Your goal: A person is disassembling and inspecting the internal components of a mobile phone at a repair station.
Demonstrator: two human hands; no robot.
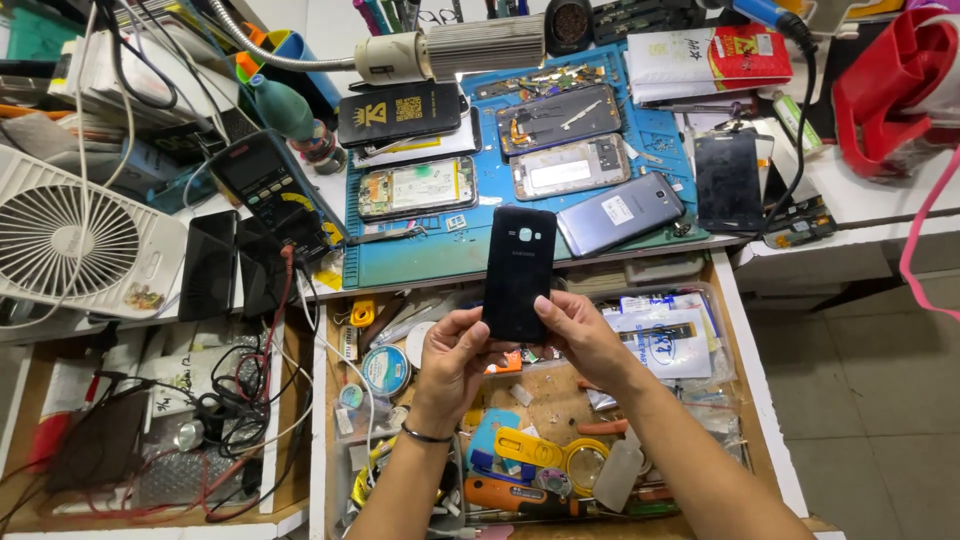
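Both hands hold a thin black plastic phone back cover (pixel 519 270) upright above the open wooden drawer (pixel 760 400) of tools, just in front of the blue rubber repair mat (pixel 480 255). The left hand (pixel 455 360) pinches the cover's lower left edge between thumb and fingers; the right hand (pixel 580 335) grips the lower right edge, thumb pressed on the face. The camera cut-out faces up and toward the viewer. To handle it well, I would keep the pinch on the edges only, flex the thin shell as little as possible, and hold it level over the drawer. Behind it on the mat lie a grey smartphone (pixel 620 213) face down and an opened phone with a white battery (pixel 417 188). Whether the cover's clips are intact cannot be made out from here.
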